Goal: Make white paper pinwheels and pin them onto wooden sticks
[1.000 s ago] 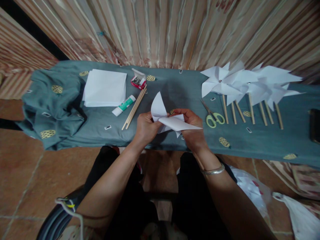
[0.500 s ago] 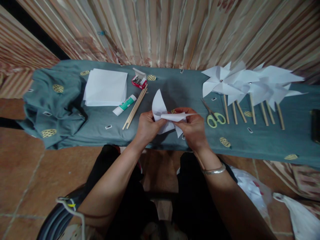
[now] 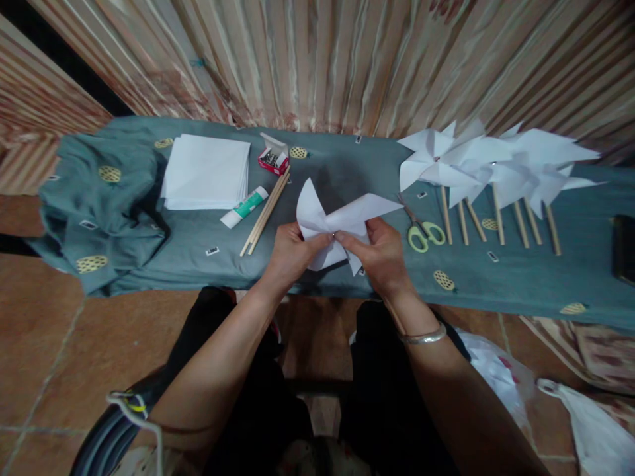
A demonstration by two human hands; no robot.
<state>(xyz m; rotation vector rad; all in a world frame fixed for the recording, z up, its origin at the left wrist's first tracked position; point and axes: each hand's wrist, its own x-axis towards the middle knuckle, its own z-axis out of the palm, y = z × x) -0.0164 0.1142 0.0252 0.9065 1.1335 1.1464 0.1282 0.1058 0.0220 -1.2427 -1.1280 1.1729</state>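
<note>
A silver metal bangle circles the right wrist. Above the near edge of the tabletop, covered in grey-green cloth printed with yellow pineapples, the left hand and right hand hold a folded white paper pinwheel between them, each grip pinched on it, thumbs near a small metal pin head at its centre. Farther in, left of the hands, lie slim pale wooden sticks and a white-and-green glue stick; right of them, scissors with light green handles. Toward the far edge sit a stack of white paper sheets and an open red-and-white cardboard box of metal pins, with overlapping white paper pinwheels on wooden sticks toward the far right corner. Behind hangs a beige pleated curtain.
</note>
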